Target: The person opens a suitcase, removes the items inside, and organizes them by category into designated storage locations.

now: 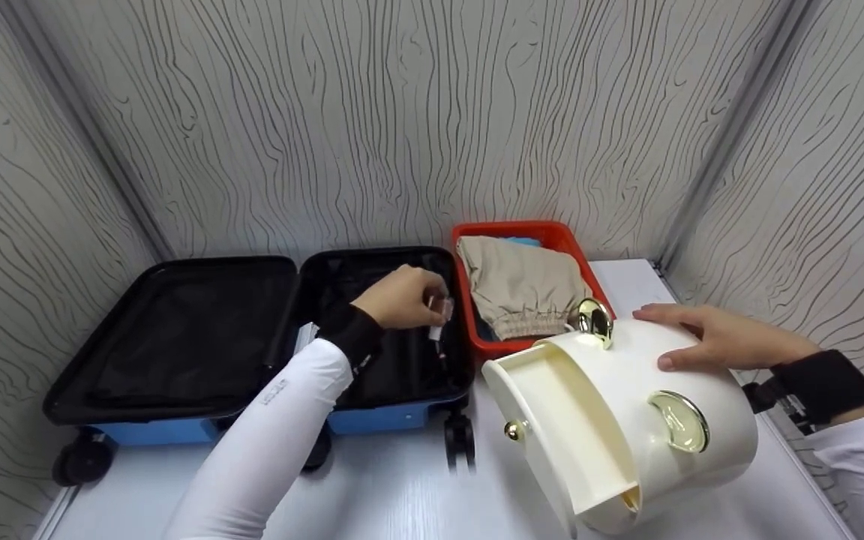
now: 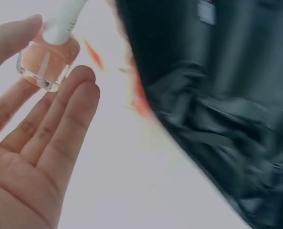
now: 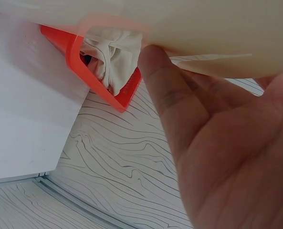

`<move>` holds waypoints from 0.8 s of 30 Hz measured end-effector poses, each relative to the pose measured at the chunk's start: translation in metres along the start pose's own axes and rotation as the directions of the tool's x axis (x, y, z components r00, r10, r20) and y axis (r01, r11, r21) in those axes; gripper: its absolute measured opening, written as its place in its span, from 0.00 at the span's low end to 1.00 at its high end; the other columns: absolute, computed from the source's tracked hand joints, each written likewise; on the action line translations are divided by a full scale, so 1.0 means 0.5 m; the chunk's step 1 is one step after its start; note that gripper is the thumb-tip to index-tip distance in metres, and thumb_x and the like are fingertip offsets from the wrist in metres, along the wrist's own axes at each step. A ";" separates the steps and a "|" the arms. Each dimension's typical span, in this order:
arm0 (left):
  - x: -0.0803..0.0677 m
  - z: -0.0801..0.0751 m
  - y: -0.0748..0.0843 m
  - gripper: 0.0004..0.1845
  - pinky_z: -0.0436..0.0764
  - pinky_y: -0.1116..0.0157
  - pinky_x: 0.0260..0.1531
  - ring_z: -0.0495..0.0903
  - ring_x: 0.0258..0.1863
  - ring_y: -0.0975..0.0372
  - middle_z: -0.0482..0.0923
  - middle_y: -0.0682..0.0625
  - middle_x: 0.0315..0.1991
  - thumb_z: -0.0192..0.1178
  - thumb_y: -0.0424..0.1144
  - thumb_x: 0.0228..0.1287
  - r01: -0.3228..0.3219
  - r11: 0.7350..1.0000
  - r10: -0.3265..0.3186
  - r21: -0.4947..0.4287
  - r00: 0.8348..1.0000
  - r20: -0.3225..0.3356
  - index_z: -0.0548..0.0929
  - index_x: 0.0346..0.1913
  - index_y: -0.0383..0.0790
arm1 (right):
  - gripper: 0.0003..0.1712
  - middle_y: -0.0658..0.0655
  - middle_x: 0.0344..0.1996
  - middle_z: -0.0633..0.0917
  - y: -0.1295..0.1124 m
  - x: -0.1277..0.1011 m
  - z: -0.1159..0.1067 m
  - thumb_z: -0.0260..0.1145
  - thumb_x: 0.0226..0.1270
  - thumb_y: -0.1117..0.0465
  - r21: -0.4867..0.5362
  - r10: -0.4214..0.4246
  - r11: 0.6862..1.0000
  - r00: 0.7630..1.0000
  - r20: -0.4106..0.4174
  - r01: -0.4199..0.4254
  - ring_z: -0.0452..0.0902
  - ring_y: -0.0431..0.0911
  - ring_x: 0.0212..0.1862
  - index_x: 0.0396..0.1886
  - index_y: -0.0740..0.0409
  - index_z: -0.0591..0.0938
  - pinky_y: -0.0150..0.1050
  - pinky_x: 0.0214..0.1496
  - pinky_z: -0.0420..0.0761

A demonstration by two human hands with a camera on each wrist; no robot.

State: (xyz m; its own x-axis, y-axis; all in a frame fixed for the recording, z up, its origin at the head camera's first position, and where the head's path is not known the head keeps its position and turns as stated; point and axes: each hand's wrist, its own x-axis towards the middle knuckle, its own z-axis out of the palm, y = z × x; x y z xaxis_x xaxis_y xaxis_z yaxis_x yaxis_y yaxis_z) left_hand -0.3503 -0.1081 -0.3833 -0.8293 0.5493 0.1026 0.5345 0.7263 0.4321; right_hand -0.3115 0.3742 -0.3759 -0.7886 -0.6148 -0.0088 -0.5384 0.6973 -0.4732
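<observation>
Left hand [image 1: 402,296] fingers pinch a nail polish bottle [image 2: 48,59] over the open suitcase [image 1: 252,330], not yet released; right hand [image 1: 709,337] fingers rest flat on the cream organizer box [image 1: 627,427].

At centre right we see a red basket [image 1: 466,247] holding beige folded cloth [image 1: 518,289], on a white table [image 1: 402,495].

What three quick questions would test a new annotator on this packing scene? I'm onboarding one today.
1. True or false: the left hand holds a small clear bottle over the open suitcase.
2. What does the right hand rest on?
A. the red basket
B. the cream case
C. the suitcase lid
3. Fill in: the beige garment lies in the ____ basket.

Key: 1 true. 2 B, straight fingers lie on the tilted cream case. 3 red.
</observation>
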 end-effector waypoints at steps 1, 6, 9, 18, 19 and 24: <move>0.002 -0.002 0.018 0.10 0.82 0.60 0.40 0.81 0.34 0.61 0.89 0.49 0.37 0.75 0.38 0.66 -0.021 1.000 0.021 -0.009 1.000 -0.011 0.90 0.47 0.41 | 0.39 0.70 0.75 0.78 0.000 0.000 0.000 0.80 0.68 0.54 0.000 0.000 1.000 1.000 0.000 0.000 0.72 0.70 0.75 0.76 0.59 0.78 0.24 0.67 0.69; 0.001 -0.007 0.116 0.13 0.84 0.62 0.42 0.85 0.37 0.61 0.91 0.48 0.41 0.77 0.42 0.67 -0.115 0.991 0.113 -0.064 0.993 -0.037 0.90 0.50 0.41 | 0.39 0.70 0.74 0.78 0.002 0.002 0.000 0.80 0.67 0.56 -0.001 -0.004 1.000 1.000 0.011 0.004 0.72 0.74 0.74 0.75 0.62 0.78 0.27 0.67 0.72; -0.004 -0.005 0.169 0.13 0.82 0.67 0.40 0.84 0.36 0.64 0.91 0.50 0.41 0.76 0.44 0.68 -0.164 0.982 0.162 -0.090 0.986 -0.038 0.89 0.48 0.41 | 0.40 0.70 0.74 0.78 0.001 0.003 -0.001 0.80 0.67 0.56 -0.012 -0.007 1.000 1.000 0.011 0.008 0.72 0.74 0.74 0.75 0.62 0.78 0.29 0.68 0.73; -0.013 0.033 0.270 0.14 0.69 0.72 0.30 0.73 0.28 0.68 0.78 0.58 0.28 0.72 0.51 0.71 -0.257 0.966 0.256 0.019 0.966 0.047 0.88 0.39 0.43 | 0.40 0.70 0.74 0.78 -0.001 -0.001 -0.005 0.79 0.68 0.54 -0.015 -0.016 1.000 1.000 0.007 0.016 0.73 0.74 0.73 0.76 0.61 0.77 0.33 0.67 0.75; -0.013 0.038 0.277 0.14 0.69 0.71 0.29 0.72 0.28 0.68 0.76 0.58 0.28 0.72 0.52 0.72 -0.265 0.963 0.261 0.052 0.963 0.063 0.88 0.39 0.44 | 0.40 0.69 0.74 0.78 -0.001 -0.001 -0.005 0.79 0.69 0.54 -0.015 -0.013 1.000 1.000 0.006 0.013 0.73 0.74 0.73 0.76 0.61 0.77 0.33 0.67 0.75; -0.004 0.070 0.301 0.15 0.69 0.70 0.28 0.73 0.28 0.69 0.77 0.61 0.27 0.71 0.56 0.71 -0.308 0.932 0.284 0.189 0.948 0.144 0.90 0.37 0.49 | 0.40 0.71 0.75 0.77 0.000 0.001 -0.005 0.79 0.69 0.54 -0.003 -0.015 1.000 1.000 0.012 0.015 0.72 0.76 0.73 0.77 0.61 0.77 0.33 0.66 0.77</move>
State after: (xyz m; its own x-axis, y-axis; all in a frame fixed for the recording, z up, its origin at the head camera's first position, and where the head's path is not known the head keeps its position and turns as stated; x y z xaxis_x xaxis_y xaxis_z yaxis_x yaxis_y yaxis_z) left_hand -0.2626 0.0145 -0.3500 -0.6109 0.7864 0.0914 0.7846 0.5860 0.2024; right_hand -0.3126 0.3749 -0.3734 -0.7769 -0.6296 -0.0119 -0.5511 0.6890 -0.4708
